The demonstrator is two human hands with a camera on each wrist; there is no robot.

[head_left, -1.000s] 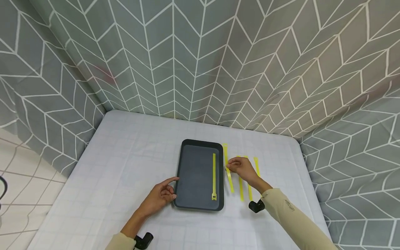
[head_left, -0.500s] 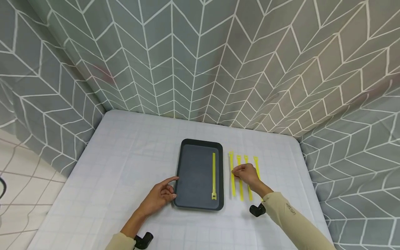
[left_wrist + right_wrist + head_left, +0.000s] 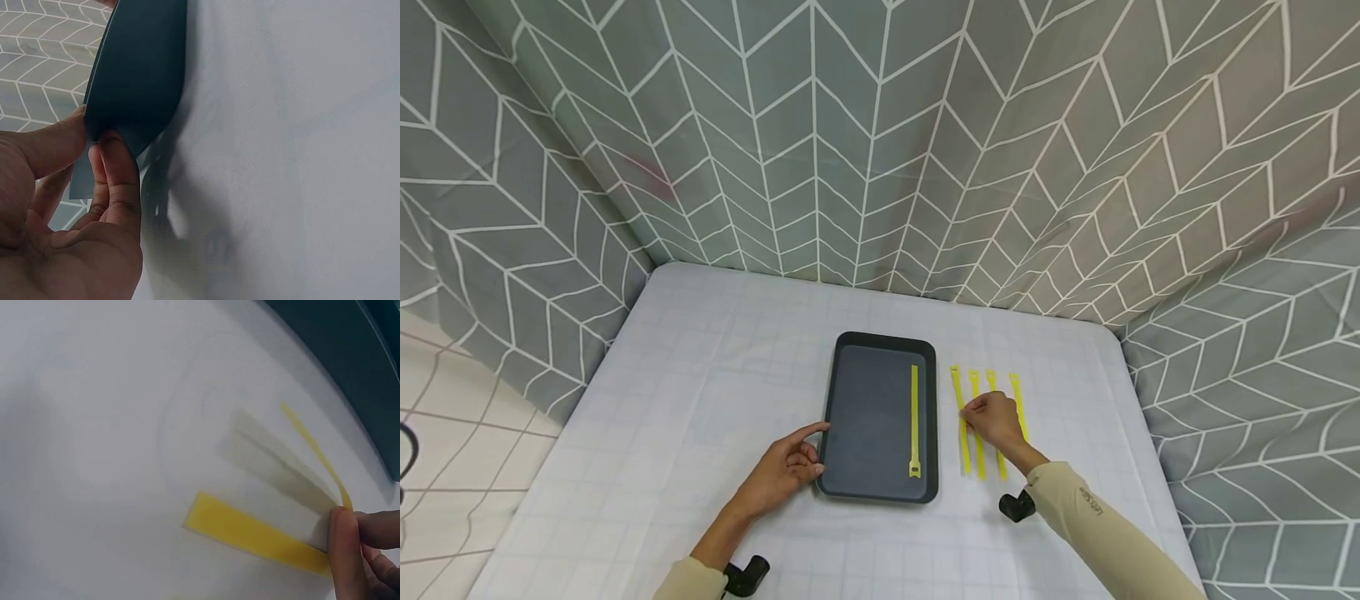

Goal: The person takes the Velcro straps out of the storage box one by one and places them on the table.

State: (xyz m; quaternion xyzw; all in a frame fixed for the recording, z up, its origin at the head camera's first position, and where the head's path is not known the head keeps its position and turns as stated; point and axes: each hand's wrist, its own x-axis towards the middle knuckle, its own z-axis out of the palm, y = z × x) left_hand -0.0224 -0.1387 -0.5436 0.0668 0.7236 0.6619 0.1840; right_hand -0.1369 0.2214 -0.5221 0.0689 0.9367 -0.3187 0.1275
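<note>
Head view looks down on a table covered in a pale grey cloth (image 3: 700,400) with a faint grid, backed by curtains (image 3: 880,142) printed in a grey and white chevron pattern; a dark rectangular tray (image 3: 872,417) lies near the middle of the table, long side running away from the person; one yellow strap (image 3: 913,421) lies flat inside the tray along its right side, its buckled end toward the person; just right of the tray, on the cloth, four more yellow straps lie side by side in a row, all roughly parallel to the tray; the leftmost strap (image 3: 959,408) of the row sits nearest the tray and apart from it.

The right hand (image 3: 996,419) rests over the middle of that row, fingers curled, fingertips pinching the leftmost strap; in the right wrist view the fingertips (image 3: 350,550) close on a thin yellow strap (image 3: 315,453) seen edge-on, lifted a little off the cloth so that it casts a shadow, while another strap (image 3: 256,534) lies flat beside it and the dark tray edge (image 3: 337,344) crosses the upper right corner.

The left hand (image 3: 782,471) holds the near left corner of the tray; in the left wrist view the thumb (image 3: 50,140) presses on top of the tray rim (image 3: 137,75) and the fingers (image 3: 119,175) curl beneath it, gripping the edge; a beige sleeve (image 3: 1105,533) covers the right forearm.
</note>
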